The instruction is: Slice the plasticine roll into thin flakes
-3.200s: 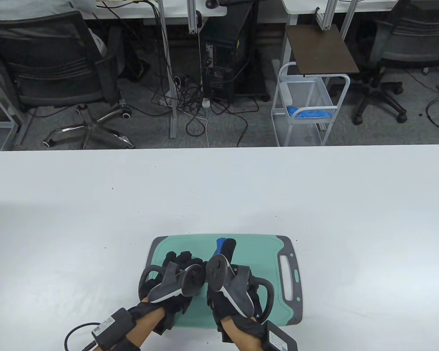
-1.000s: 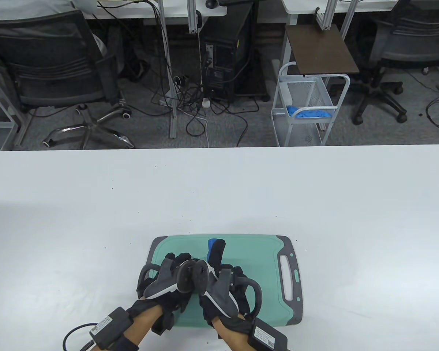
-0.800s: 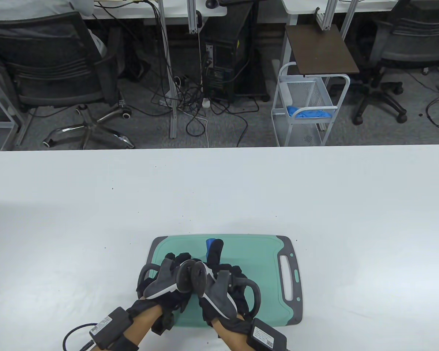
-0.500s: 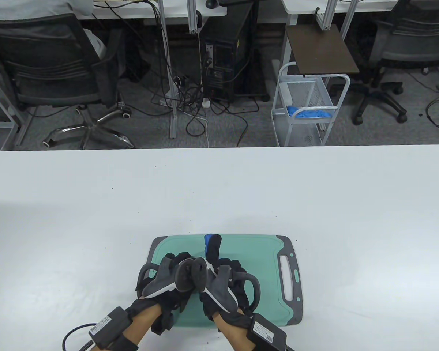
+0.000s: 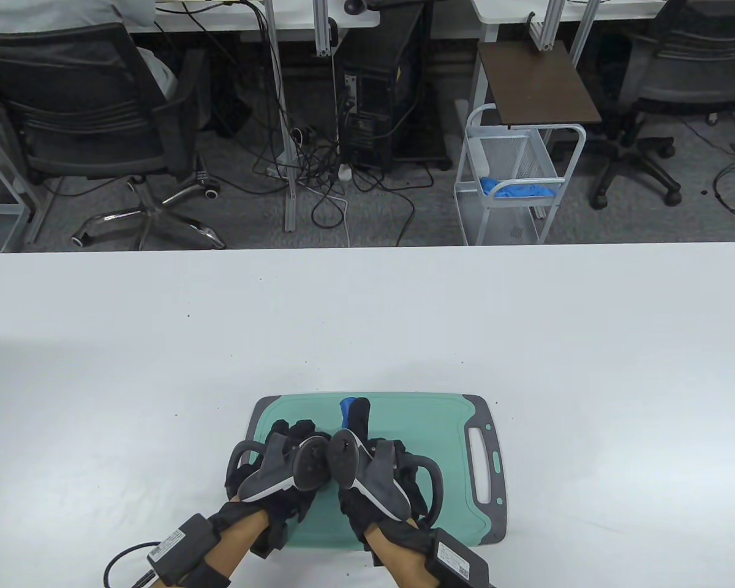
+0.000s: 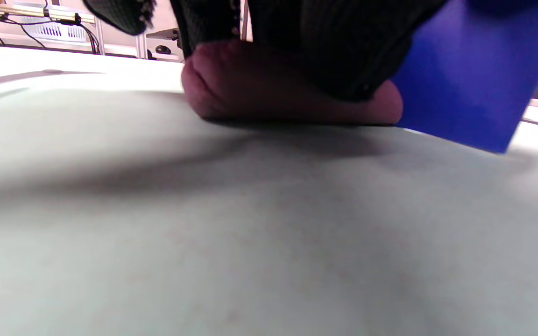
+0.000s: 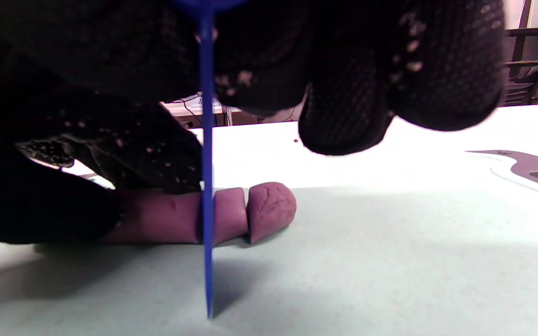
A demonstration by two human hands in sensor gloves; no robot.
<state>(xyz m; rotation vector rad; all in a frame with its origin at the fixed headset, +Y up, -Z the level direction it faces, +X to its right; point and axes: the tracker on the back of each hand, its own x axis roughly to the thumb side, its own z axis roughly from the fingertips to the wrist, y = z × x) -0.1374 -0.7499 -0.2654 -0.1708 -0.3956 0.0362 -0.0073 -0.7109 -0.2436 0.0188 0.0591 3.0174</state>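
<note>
A mauve plasticine roll (image 7: 157, 219) lies on the green cutting board (image 5: 429, 429); two cut pieces (image 7: 269, 210) sit at its right end. It also shows in the left wrist view (image 6: 269, 93). My left hand (image 5: 288, 447) presses down on the roll and holds it. My right hand (image 5: 373, 453) grips a thin blue plastic blade (image 7: 207, 186), upright, its edge down on the board through the roll. The blade also shows in the left wrist view (image 6: 474, 84) and its tip in the table view (image 5: 346, 409). In the table view the hands hide the roll.
The board's grey handle (image 5: 484, 465) points right. The white table (image 5: 367, 318) spreads around the board. Beyond the far edge stand office chairs (image 5: 92, 122), a computer tower (image 5: 373, 104) and a wire cart (image 5: 514, 177).
My right hand with the blue blade has shifted left along the board, towards my left hand. My left hand has stayed on the roll.
</note>
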